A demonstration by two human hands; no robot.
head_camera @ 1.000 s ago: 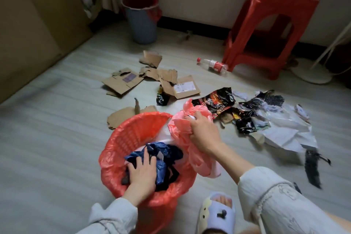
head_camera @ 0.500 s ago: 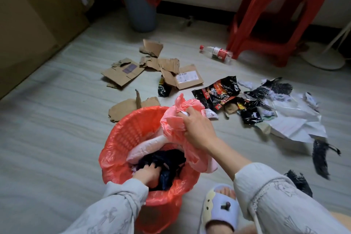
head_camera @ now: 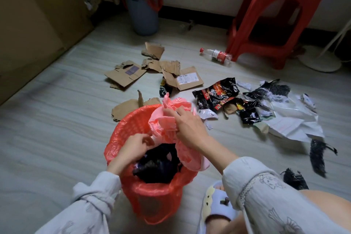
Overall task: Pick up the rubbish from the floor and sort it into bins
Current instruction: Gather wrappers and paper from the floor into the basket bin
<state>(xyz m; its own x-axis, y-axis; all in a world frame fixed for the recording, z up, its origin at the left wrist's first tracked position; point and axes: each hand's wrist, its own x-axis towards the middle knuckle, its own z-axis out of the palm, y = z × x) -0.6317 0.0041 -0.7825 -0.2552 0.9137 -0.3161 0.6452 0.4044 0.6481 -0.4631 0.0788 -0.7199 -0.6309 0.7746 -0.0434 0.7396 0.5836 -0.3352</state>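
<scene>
My right hand [head_camera: 187, 126] grips the pink plastic bag [head_camera: 171, 119] over the red-lined bin [head_camera: 133, 125]; my left hand [head_camera: 133, 147] pinches its lower fold. It looks light, limp and slippery, so bunched handfuls should hold best.

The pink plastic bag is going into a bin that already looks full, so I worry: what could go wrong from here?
1. The pink plastic bag drapes over the rim of the red-lined bin, so it may slide out.
2. The right hand pushing sideways could tip the bin.
3. The left hand tugging the liner might pull it off the rim.
</scene>
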